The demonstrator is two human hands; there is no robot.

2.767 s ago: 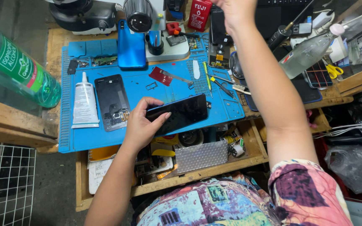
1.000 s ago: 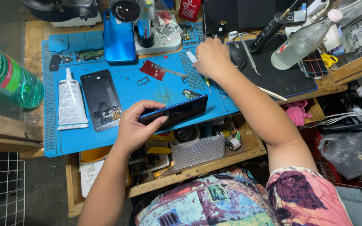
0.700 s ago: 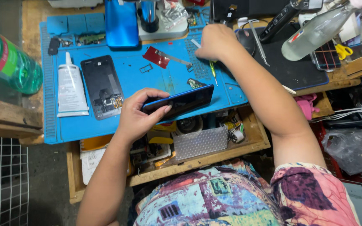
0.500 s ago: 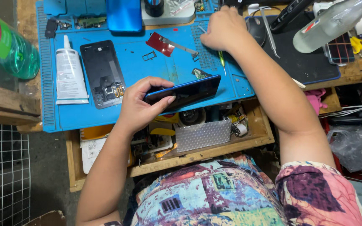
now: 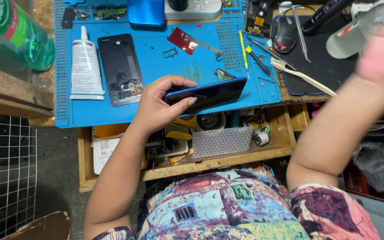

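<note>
while the dark smartphone lies tilted over the near edge of the blue work mat, the left hand has it by its left end, thumb over the top edge and fingers curled underneath, so the grip is closed firmly around the phone. its glossy face is turned up and its right end sticks out toward the middle of the mat, just short of a small dark green part. just beyond the hand, a second phone with its back removed lies flat on the mat, its insides showing at the lower end, and a white glue tube lies just beside it to the left. farther out on the mat sit a red piece with a metal strip and a yellow-handled screwdriver. a green plastic bottle lies at the far left, off the mat. below the phone an open wooden drawer holds clutter, including a sheet of bubble wrap. to the right, a black pad carries a computer mouse and a pale spudger. the right hand is raised at the right edge and badly blurred; it seems empty, but i cannot tell how its fingers are set.
</note>
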